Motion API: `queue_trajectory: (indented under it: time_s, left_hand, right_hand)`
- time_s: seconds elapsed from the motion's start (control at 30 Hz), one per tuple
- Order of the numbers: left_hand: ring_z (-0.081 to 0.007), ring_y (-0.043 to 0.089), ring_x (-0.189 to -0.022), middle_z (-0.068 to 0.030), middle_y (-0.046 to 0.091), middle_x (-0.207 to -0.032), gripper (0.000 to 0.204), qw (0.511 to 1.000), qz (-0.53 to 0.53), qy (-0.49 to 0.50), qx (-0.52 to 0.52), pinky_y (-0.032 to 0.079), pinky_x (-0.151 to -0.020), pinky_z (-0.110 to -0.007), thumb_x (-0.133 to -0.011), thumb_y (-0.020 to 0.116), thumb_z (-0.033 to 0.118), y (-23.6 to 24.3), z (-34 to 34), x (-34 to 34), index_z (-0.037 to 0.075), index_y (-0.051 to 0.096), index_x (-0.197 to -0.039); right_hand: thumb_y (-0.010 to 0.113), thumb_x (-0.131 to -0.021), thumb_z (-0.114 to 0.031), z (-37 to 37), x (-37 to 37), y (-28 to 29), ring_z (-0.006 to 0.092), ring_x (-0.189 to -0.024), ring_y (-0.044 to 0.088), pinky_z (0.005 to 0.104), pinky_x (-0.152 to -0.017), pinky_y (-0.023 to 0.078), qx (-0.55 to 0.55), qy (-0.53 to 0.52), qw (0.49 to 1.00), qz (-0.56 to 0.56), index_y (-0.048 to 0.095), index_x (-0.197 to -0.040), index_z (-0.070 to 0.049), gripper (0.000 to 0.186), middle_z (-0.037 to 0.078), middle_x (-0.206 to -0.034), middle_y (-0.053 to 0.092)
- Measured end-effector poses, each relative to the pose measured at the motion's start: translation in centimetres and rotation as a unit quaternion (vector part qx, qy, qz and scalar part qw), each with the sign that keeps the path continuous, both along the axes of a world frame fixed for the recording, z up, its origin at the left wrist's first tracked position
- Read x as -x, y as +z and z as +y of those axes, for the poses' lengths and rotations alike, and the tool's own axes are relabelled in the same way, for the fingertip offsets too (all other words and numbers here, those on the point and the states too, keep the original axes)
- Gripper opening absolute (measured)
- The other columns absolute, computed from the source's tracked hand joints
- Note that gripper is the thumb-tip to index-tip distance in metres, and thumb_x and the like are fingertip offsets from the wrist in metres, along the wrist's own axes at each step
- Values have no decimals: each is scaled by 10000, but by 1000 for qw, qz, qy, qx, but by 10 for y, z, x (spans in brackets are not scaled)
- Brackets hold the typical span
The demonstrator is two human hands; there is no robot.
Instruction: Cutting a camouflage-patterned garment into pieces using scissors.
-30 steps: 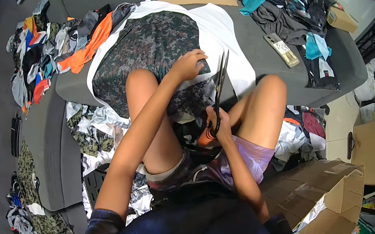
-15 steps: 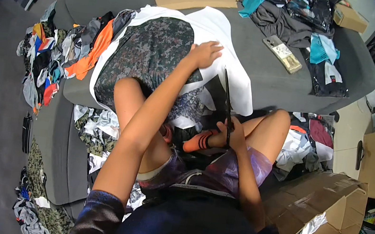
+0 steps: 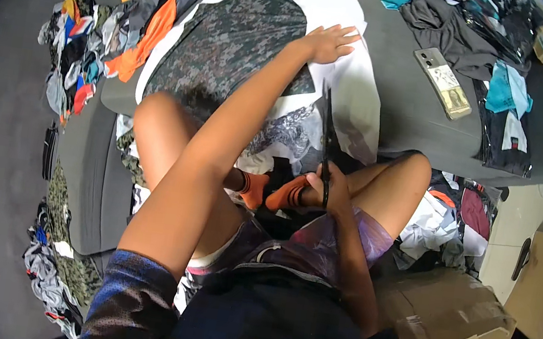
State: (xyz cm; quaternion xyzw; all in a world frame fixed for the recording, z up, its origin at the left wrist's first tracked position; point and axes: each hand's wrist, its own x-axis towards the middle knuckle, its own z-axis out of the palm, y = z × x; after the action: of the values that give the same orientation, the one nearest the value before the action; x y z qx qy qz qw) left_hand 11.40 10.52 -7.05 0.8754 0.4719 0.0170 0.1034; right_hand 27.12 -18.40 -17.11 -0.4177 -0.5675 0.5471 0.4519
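Observation:
My left hand (image 3: 331, 44) lies flat on a white piece of fabric (image 3: 349, 14), fingers stretched out and slightly apart. The white fabric lies around and under a dark camouflage-patterned piece (image 3: 233, 46) on the grey sofa. Long dark scissors (image 3: 329, 132) are gripped by their handles in my right hand (image 3: 331, 186), between my knees. Their blades point away from me, over the right part of the white fabric. Whether the blades are parted is hard to make out. Below the camouflage piece hangs a grey-and-white patterned piece (image 3: 290, 134).
Fabric scraps heap up at the left (image 3: 87, 46) and beside my right knee (image 3: 434, 223). A phone (image 3: 443, 83) rests on the grey sofa (image 3: 402, 125), near dark garments (image 3: 437, 30) and plastic-wrapped clothing (image 3: 504, 143). An open cardboard box (image 3: 431, 317) stands at the lower right.
The whole view has shifted. My left hand has slid a little farther away and to the right over the white fabric, its fingers flatter. The scissors remain in my right hand.

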Motion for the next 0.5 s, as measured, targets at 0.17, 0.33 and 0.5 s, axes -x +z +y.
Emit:
queue_trajectory:
  time_s: [0.17, 0.33, 0.5]
  left_hand:
    - [-230, 190, -1429, 52, 226, -1544, 566, 999, -19, 6, -50, 157, -1153, -439, -963, 276, 574, -10, 14, -7, 309, 307, -1461]
    - [-229, 194, -1428, 58, 226, -1544, 590, 996, -4, -3, -85, 143, -1157, -430, -952, 261, 605, -14, 42, -7, 318, 287, -1468]
    - [-227, 187, -1430, 40, 224, -1546, 600, 994, -8, -4, -105, 147, -1155, -443, -953, 238, 611, -22, 49, -13, 312, 273, -1472]
  right_hand:
    - [692, -808, -220, -5, -6, 9, 111, -555, 398, 257, -545, 352, 75, -16, 997, 32, 530, -741, -63, 236, -2, -630, 503]
    - [668, -824, -200, -14, -13, 32, 111, -535, 391, 252, -525, 350, 99, 29, 995, -9, 529, -708, -54, 233, -16, -585, 477]
    - [652, -839, -184, -14, -25, 65, 98, -523, 386, 240, -499, 340, 176, 39, 983, -38, 524, -679, -55, 242, -23, -573, 469]
